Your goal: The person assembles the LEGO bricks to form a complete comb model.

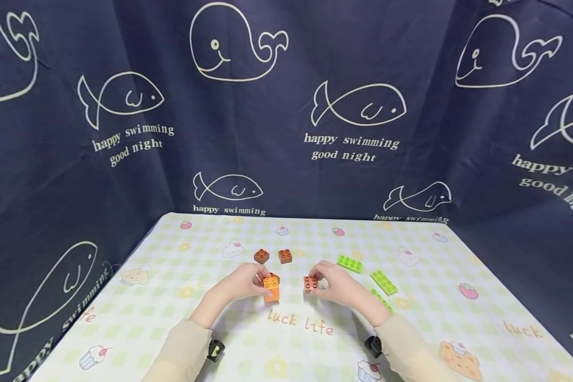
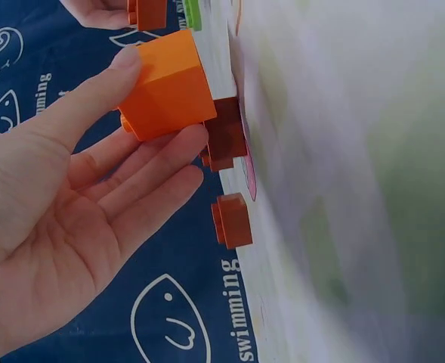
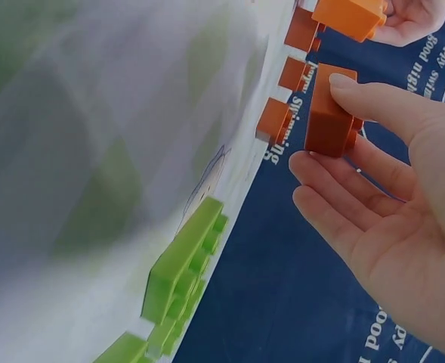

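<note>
My left hand [image 1: 242,282] pinches an orange toy brick [image 1: 271,294] between thumb and fingers, its studs showing from above. In the left wrist view the orange brick [image 2: 173,91] is gripped at its near side, the lower fingers straighter beneath it. A brown brick [image 2: 226,136] sits just behind it, partly hidden. My right hand [image 1: 335,283] pinches a brown four-stud brick [image 1: 310,284] on the other side of a small gap. The right wrist view shows the thumb on the face of that brown brick [image 3: 330,113].
Beyond the hands lie two more brown bricks, one on the left [image 1: 261,257] and one on the right [image 1: 285,257]. Long green bricks [image 1: 384,283] lie to the right, one partly behind the right forearm. A patterned cloth [image 1: 286,350] covers the table; a dark blue curtain [image 1: 286,127] hangs behind.
</note>
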Action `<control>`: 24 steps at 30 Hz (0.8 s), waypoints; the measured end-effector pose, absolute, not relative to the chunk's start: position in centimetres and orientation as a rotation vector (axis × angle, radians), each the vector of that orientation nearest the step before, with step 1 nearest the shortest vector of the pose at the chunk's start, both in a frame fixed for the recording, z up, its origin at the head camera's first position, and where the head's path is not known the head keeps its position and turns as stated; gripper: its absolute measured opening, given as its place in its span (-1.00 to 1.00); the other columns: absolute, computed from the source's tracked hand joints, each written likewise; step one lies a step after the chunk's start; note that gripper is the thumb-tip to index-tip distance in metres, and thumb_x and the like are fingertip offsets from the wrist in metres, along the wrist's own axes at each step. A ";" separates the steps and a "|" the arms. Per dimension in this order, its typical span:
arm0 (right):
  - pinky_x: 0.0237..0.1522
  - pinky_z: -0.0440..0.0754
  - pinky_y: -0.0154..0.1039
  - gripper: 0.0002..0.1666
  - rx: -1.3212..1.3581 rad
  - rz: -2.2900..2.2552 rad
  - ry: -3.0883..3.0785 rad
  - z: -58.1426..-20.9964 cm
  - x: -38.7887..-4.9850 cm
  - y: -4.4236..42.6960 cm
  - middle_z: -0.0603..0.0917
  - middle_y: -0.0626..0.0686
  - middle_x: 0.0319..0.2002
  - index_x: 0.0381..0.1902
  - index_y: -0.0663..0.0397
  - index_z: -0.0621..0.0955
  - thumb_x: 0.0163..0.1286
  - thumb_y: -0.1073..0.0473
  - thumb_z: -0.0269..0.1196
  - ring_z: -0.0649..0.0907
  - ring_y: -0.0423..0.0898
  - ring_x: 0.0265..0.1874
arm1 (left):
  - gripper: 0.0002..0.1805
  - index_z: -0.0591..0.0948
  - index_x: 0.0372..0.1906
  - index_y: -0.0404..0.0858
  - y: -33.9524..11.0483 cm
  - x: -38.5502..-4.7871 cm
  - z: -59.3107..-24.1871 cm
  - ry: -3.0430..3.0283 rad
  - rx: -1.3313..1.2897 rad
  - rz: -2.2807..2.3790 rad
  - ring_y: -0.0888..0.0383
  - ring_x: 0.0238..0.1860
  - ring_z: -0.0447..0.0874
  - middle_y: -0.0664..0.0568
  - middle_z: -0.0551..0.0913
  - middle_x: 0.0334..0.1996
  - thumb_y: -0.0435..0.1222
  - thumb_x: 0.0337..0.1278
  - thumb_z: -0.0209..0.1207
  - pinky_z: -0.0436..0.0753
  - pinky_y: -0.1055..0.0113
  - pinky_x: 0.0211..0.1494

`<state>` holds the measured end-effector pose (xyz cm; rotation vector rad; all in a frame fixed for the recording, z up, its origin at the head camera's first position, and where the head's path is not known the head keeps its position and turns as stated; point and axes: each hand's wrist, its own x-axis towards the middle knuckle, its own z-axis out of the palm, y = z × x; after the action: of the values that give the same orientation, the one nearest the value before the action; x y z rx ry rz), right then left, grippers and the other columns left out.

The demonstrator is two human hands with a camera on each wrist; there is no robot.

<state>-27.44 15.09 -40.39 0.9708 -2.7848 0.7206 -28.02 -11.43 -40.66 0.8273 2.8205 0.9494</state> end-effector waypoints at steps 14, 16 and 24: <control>-0.04 0.59 -0.09 -0.67 0.838 0.740 -2.841 -40.1 -26.9 17.1 0.59 -0.05 -0.26 -0.17 0.11 0.58 0.08 0.20 0.38 0.58 -0.12 -0.21 | -0.68 0.62 -0.23 -0.25 -8.7 -28.2 -40.6 2.736 0.900 0.972 0.27 -0.37 0.57 0.07 0.66 -0.33 -0.23 -0.15 0.41 0.59 0.43 -0.25; -0.04 0.60 -0.09 -0.67 0.832 0.739 -2.838 -40.1 -26.9 17.3 0.59 -0.04 -0.25 -0.17 0.11 0.58 0.08 0.20 0.37 0.59 -0.10 -0.20 | -0.67 0.62 -0.24 -0.25 -8.2 -28.3 -40.5 2.737 0.904 0.964 0.28 -0.38 0.56 0.08 0.65 -0.33 -0.22 -0.16 0.42 0.58 0.44 -0.25; -0.05 0.61 -0.10 -0.66 0.841 0.719 -2.801 -40.2 -26.9 18.4 0.61 -0.03 -0.25 -0.16 0.11 0.58 0.08 0.20 0.38 0.61 -0.09 -0.20 | -0.66 0.61 -0.20 -0.23 -6.6 -28.9 -40.1 2.725 0.905 0.930 0.23 -0.31 0.58 0.09 0.64 -0.33 -0.20 -0.13 0.41 0.58 0.39 -0.18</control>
<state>-26.94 18.43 -40.17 0.8407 -2.8014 0.7191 -28.90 -6.56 -40.09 0.9055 2.7251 0.9302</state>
